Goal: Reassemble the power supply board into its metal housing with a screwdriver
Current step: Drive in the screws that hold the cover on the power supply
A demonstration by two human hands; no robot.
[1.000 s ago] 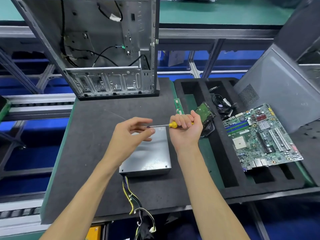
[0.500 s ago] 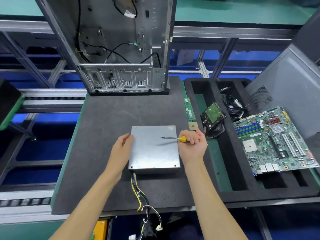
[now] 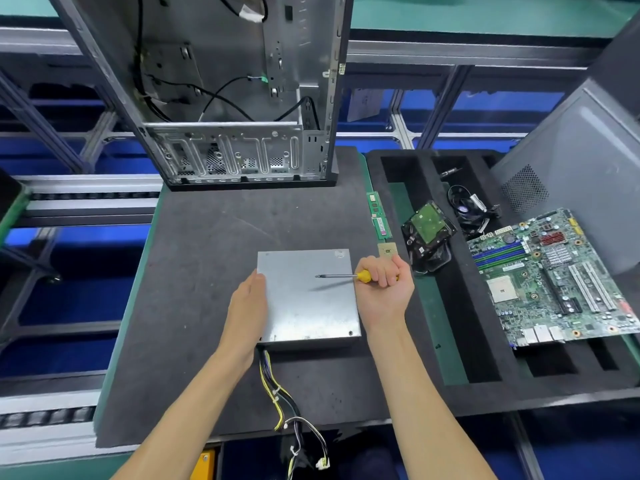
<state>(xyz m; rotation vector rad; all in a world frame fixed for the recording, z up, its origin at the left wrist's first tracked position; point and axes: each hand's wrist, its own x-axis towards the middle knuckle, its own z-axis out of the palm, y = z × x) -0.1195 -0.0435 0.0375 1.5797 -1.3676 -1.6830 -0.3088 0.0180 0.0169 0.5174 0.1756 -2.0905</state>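
The power supply's grey metal housing (image 3: 308,299) lies flat and closed on the dark mat, its bundle of yellow and black wires (image 3: 277,393) trailing off the near edge. My left hand (image 3: 247,306) rests against the housing's left side with fingers relaxed. My right hand (image 3: 382,289) grips the yellow-handled screwdriver (image 3: 341,276); its shaft points left and hovers over the housing's top. The board itself is hidden inside.
An open computer case (image 3: 242,98) stands at the back of the mat (image 3: 194,271). To the right, a black foam tray (image 3: 450,323) holds a motherboard (image 3: 550,282), a hard drive (image 3: 427,225), a cable coil (image 3: 471,209), a RAM stick (image 3: 378,216) and a CPU chip (image 3: 387,250). A grey side panel (image 3: 581,161) leans at far right.
My hands came down from in front of me, where the left fingers touched the screwdriver tip. The left hand now rests at the housing's left side; the right still holds the screwdriver.
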